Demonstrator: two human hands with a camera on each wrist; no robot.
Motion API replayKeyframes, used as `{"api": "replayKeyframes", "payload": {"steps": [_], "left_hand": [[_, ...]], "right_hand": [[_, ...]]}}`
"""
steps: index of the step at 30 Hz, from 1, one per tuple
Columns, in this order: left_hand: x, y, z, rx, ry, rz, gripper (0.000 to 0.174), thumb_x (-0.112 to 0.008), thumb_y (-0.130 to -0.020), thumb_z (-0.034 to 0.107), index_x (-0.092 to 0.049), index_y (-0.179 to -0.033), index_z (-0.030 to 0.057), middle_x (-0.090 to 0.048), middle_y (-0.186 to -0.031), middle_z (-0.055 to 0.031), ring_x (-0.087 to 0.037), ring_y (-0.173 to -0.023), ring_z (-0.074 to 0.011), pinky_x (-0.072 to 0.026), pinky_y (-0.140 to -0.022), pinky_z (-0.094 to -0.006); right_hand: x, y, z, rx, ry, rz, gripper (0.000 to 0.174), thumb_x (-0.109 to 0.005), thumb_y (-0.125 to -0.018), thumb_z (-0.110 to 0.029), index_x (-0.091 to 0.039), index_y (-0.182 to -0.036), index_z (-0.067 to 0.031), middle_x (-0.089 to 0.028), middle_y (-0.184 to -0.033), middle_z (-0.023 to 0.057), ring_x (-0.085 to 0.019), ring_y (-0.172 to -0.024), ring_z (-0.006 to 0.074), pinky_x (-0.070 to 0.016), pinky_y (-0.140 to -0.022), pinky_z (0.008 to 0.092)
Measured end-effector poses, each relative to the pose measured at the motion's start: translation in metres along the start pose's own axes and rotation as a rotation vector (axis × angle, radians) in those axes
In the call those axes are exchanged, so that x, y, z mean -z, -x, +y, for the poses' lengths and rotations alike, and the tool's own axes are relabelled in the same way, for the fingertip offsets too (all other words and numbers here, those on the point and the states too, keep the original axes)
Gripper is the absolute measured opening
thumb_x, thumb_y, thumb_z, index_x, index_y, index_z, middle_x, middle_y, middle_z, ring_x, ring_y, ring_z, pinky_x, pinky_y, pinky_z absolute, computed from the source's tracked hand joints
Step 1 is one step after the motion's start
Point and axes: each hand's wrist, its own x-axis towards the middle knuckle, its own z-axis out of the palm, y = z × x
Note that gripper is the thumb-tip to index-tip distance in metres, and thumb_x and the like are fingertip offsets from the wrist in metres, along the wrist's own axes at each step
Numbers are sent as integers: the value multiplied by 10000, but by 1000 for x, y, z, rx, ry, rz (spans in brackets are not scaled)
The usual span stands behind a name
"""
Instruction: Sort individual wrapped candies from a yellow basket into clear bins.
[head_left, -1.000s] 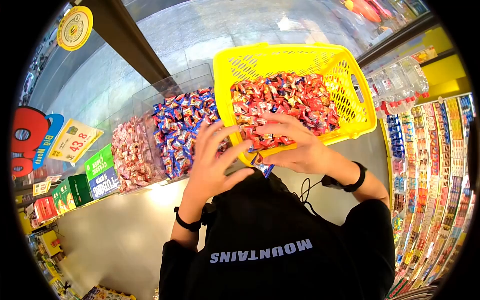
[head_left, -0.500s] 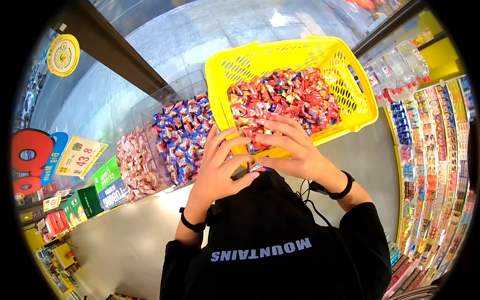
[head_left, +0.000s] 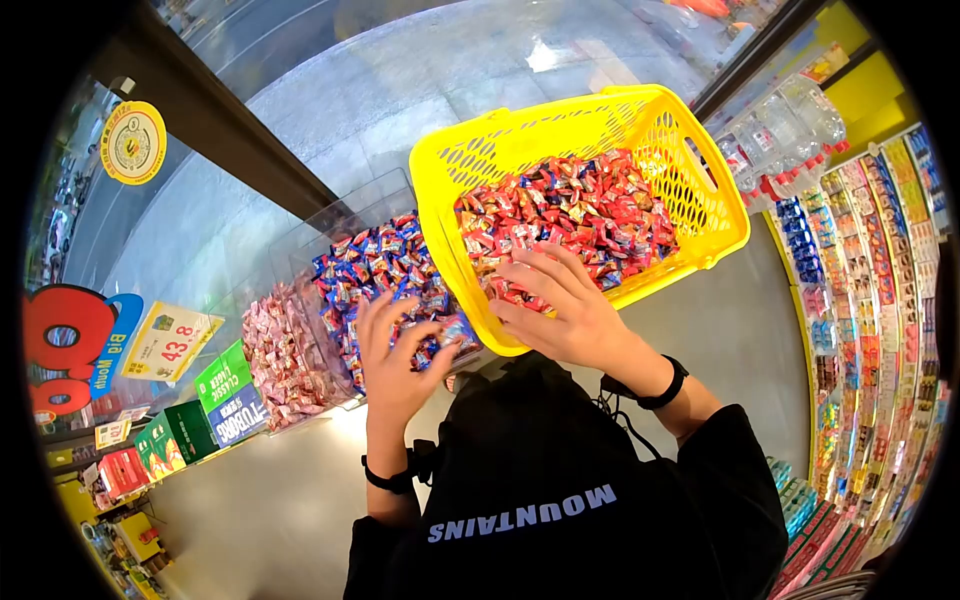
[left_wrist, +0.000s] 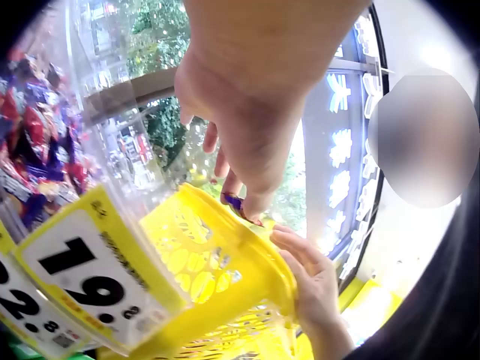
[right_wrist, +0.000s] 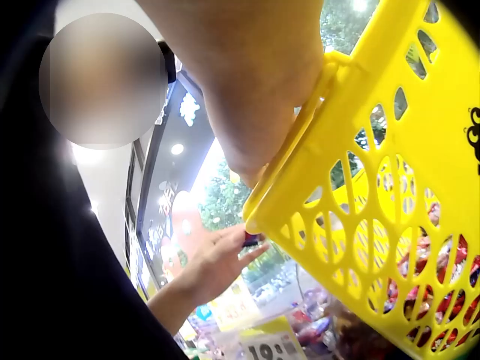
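My left hand pinches a small blue-and-purple wrapped candy between thumb and fingertip. In the head view it hovers at the front of a clear bin of blue-and-red wrapped candies, left of a yellow basket. Red wrapped candies cover much of the basket's bottom. Over the basket's near left corner lies my right hand, its fingers extended past the rim toward the candies. In the right wrist view the rim hides those fingers.
Pink wrapped candies fill the neighbouring bin, with a price sign farther left. Large clear bottles stand right of the basket. Stocked shelves line the right side. A window with a dark post is behind the bins.
My left hand has moved left, away from the basket's corner, with the candy that earlier showed between both hands. The right hand stays at the basket's near rim.
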Motion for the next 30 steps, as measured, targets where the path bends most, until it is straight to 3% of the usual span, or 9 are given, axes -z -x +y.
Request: {"api": "replayKeyframes", "payload": {"steps": [1,2,6,10,13,15,19,23,30], "left_hand": [[-2,6,-10,57,-56,9,316,-925,-763,214,-762,-1014,113,-640,-1391,-95,-503,-1417,-406,-341,-1224,-602],[-6,12,-20,91,-106,-12,310,-915,-780,214,-766,-1031,109,-638,-1401,-98,-502,-1415,-410,-347,-1220,-595],[-20,28,-40,117,-208,-113,307,-880,-844,257,-777,-1095,115,-646,-1391,-99,-518,-1410,-397,-342,-1224,-625],[-19,20,-37,82,-88,-39,327,-849,-871,195,-770,-1179,122,-642,-1421,-108,-550,-1392,-384,-358,-1219,-610],[-8,-3,-18,7,-14,16,331,-818,-872,111,-766,-1197,69,-660,-1396,-135,-565,-1367,-393,-410,-1184,-549],[1,-21,-3,-55,47,30,398,-814,-859,77,-745,-1250,50,-650,-1411,-149,-563,-1376,-400,-400,-1201,-550],[12,-54,29,-180,25,6,415,-840,-836,145,-753,-1237,92,-641,-1416,-139,-567,-1369,-411,-392,-1203,-602],[15,-88,66,-257,-51,-68,398,-808,-846,64,-749,-1240,59,-620,-1449,-166,-536,-1416,-435,-388,-1218,-563],[-19,-193,141,-355,-95,-203,360,-822,-857,124,-767,-1213,120,-631,-1443,-130,-564,-1387,-396,-429,-1186,-527]], "right_hand": [[-1,-1,-1,-36,22,2,338,-863,-782,-141,-785,-1111,-136,-648,-1425,96,-611,-1345,345,-483,-1137,561],[-3,-3,-3,-38,39,6,291,-773,-829,-146,-754,-1117,-104,-642,-1381,113,-601,-1362,346,-473,-1122,555],[-8,-4,-9,-91,121,-13,318,-752,-820,-124,-744,-1137,-109,-646,-1381,103,-616,-1335,330,-465,-1130,550],[-11,-2,-13,-137,164,8,325,-737,-816,-109,-741,-1141,-111,-656,-1372,88,-629,-1307,313,-464,-1136,545],[-15,2,-16,-159,207,28,312,-769,-826,-143,-741,-1135,-114,-663,-1364,86,-635,-1292,303,-463,-1142,540],[-13,7,-19,-171,215,55,324,-795,-823,-166,-739,-1138,-116,-662,-1363,87,-635,-1289,302,-461,-1142,539],[18,27,-12,-217,139,38,403,-866,-818,-172,-756,-1205,-146,-667,-1388,75,-644,-1308,301,-476,-1138,516],[64,51,26,-246,196,75,390,-854,-834,-199,-739,-1202,-141,-665,-1367,96,-637,-1285,324,-468,-1140,543],[140,102,117,-318,246,129,304,-836,-868,-143,-757,-1159,-106,-687,-1335,104,-655,-1255,314,-502,-1119,507]]}}
